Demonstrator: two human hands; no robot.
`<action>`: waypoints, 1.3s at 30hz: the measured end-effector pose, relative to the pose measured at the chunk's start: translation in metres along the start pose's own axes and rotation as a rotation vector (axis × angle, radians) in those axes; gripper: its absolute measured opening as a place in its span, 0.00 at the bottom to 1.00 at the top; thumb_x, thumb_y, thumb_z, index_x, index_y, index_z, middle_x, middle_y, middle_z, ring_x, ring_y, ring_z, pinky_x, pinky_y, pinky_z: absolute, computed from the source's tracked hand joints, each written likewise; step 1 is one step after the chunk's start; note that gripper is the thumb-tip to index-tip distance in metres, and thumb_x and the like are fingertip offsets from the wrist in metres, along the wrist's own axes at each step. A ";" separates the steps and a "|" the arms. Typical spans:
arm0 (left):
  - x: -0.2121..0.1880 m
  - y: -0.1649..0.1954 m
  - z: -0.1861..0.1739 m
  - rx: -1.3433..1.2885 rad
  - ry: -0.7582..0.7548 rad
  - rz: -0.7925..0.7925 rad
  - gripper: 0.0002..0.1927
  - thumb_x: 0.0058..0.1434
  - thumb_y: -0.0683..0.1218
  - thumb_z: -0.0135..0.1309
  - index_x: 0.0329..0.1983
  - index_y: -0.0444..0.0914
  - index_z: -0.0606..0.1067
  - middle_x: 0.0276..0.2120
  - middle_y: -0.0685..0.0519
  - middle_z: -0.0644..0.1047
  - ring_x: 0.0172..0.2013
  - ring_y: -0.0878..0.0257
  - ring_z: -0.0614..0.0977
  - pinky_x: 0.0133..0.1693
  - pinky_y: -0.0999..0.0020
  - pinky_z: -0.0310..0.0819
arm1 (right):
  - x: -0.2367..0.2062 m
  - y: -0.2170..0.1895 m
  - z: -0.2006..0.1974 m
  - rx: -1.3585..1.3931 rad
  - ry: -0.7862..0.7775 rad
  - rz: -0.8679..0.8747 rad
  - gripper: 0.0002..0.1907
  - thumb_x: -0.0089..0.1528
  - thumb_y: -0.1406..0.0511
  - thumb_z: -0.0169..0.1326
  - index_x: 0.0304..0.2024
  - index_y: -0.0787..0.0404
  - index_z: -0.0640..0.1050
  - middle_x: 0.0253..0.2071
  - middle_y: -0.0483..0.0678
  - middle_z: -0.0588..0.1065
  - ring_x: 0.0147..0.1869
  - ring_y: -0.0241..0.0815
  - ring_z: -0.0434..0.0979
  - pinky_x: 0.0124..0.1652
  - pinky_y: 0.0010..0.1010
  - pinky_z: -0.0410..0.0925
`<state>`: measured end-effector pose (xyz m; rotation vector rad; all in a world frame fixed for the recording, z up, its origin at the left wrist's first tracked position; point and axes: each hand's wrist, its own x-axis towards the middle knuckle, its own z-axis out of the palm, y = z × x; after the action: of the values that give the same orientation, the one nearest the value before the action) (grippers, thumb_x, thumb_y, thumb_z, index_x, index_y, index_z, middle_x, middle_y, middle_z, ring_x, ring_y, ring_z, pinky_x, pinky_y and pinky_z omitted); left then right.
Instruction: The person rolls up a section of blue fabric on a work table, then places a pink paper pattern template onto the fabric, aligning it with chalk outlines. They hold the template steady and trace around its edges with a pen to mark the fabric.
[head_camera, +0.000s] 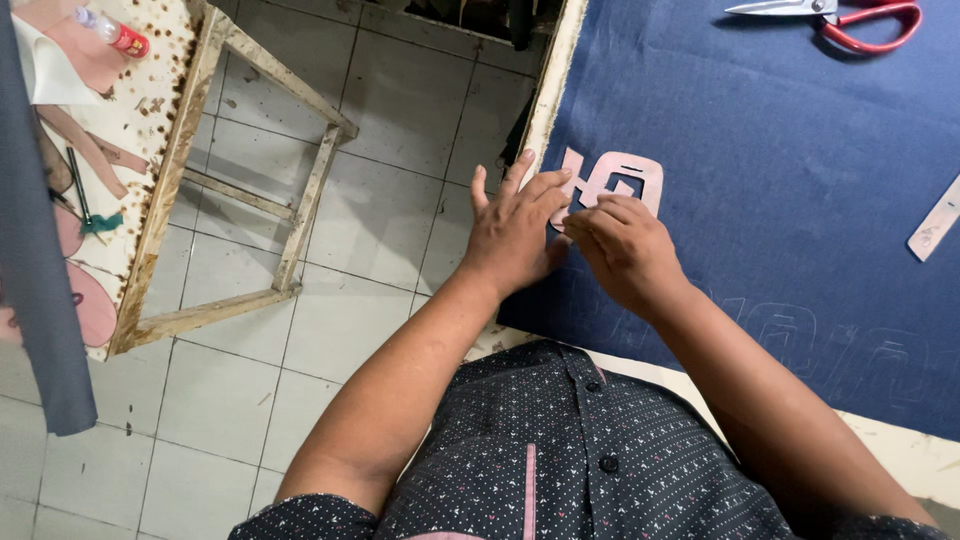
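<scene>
The tabletop is nearly covered by a sheet of dark blue fabric, and everything else is best placed from the pink cut-out template lying flat on that fabric close to its near-left edge. The left hand lies open and flat, fingers spread, with its fingertips pressing the left end of the template and its palm over the fabric's edge; it grips nothing. The right hand sits just right of it, fingers curled and pinched together at the template's lower edge; whether a small marker is between the fingertips cannot be told. Faint outlines of similar shapes show on the fabric to the lower right of the template. Doing this step well seems to depend on the flat hand keeping the template from sliding and the fabric from wrinkling, while the pinched hand follows each edge and inner opening closely. Red-handled scissors lie well beyond the template at the far side, and a pale strip lies far to its right, both out of the way
</scene>
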<state>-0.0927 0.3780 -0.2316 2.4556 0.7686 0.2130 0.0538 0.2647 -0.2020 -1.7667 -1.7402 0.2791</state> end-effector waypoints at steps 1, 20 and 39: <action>0.001 0.000 0.002 0.007 0.014 -0.011 0.17 0.55 0.51 0.64 0.47 0.49 0.77 0.63 0.64 0.69 0.73 0.55 0.56 0.66 0.25 0.37 | 0.003 0.000 0.002 -0.025 0.020 -0.024 0.02 0.64 0.70 0.60 0.39 0.62 0.80 0.37 0.50 0.78 0.43 0.52 0.79 0.46 0.41 0.72; 0.001 0.002 0.011 -0.028 0.093 -0.049 0.11 0.61 0.51 0.61 0.46 0.50 0.76 0.62 0.67 0.70 0.73 0.58 0.57 0.67 0.28 0.40 | 0.006 0.022 -0.012 -0.071 0.022 0.253 0.06 0.67 0.64 0.60 0.42 0.62 0.81 0.39 0.52 0.80 0.45 0.54 0.79 0.45 0.41 0.71; -0.004 0.023 0.031 0.147 0.190 0.224 0.18 0.64 0.43 0.48 0.57 0.45 0.74 0.55 0.45 0.71 0.58 0.46 0.74 0.57 0.49 0.69 | 0.030 0.054 -0.029 -0.181 0.061 0.067 0.04 0.68 0.66 0.59 0.41 0.60 0.82 0.39 0.49 0.80 0.48 0.52 0.80 0.55 0.43 0.69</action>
<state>-0.0753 0.3461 -0.2452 2.6891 0.6035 0.4953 0.1171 0.2896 -0.2017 -1.9443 -1.7108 0.0967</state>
